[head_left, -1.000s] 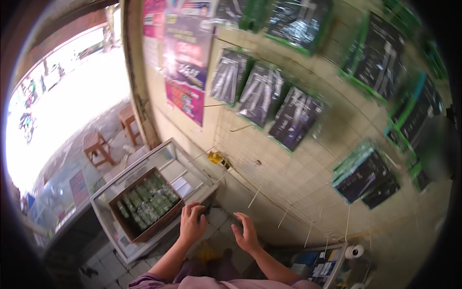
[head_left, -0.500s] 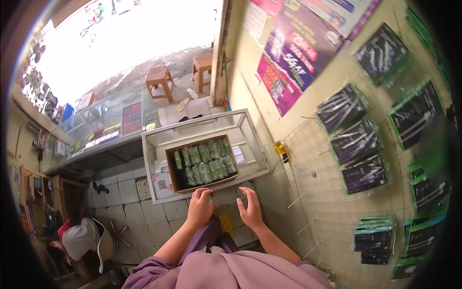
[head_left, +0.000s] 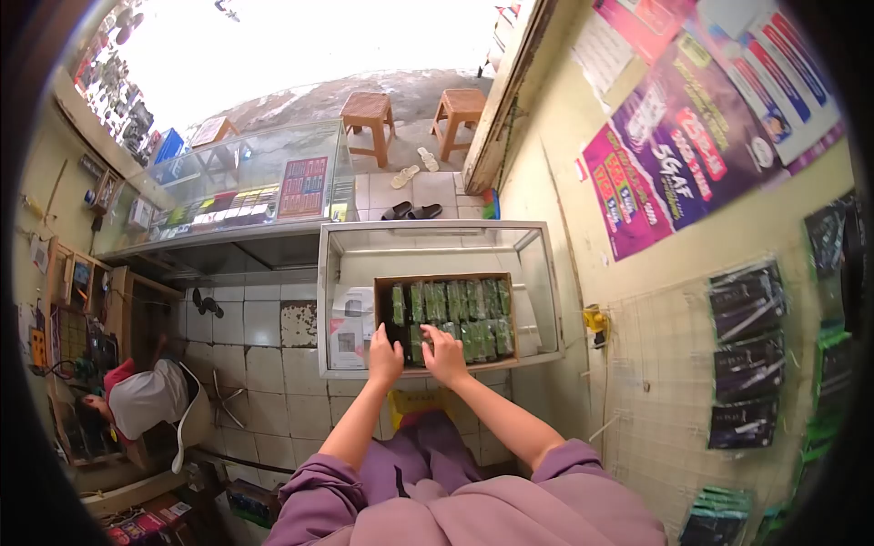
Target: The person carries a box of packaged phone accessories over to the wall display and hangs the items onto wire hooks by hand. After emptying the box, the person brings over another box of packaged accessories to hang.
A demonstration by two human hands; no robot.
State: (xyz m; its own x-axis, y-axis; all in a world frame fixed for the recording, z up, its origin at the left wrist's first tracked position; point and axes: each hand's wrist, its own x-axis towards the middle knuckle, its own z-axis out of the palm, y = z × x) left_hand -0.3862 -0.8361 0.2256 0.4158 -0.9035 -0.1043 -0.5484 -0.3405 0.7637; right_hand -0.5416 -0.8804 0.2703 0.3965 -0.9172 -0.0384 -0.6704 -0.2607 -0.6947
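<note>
We have both hands at the cardboard box (head_left: 496, 363), which sits on the glass display-case worktop (head_left: 357, 253) with its long axis running left to right. The plastic-wrapped green packets (head_left: 467, 302) stand inside it in two rows, their long axes running from the box's near side to its far side. Our right hand (head_left: 444, 355) is the nearer to them, its fingers parted and bent over the near row; we cannot tell whether they touch. Our left hand (head_left: 385, 357) is at the box's near left corner, thumb apart from the fingers, with nothing seen in it; the packets lie to its right and ahead. Half a second ago both hands were short of the box's near wall; now their fingers reach past it, and they are closer together.
</note>
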